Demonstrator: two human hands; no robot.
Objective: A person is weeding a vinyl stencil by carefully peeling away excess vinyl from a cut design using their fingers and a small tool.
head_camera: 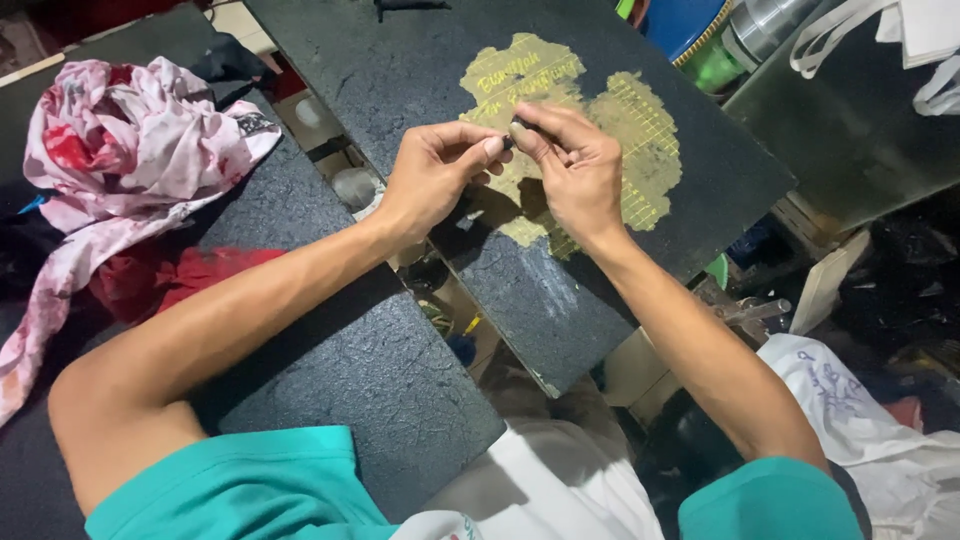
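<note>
Dark and crowded all around, with a black counter [330,370] below and a black board [700,190] tilted across the gap. Left hand [430,175] and right hand [575,165] meeting fingertip to fingertip, each grip pinched shut on a tiny dark piece [512,135], too small to tell what. Held right over the worn yellow patch [640,130], probably for steady, close work above a flat spot. Off to the left of the left grip, a pink and white cloth [130,150] bunched up, well apart. White cloth [850,400] below the right arm.
</note>
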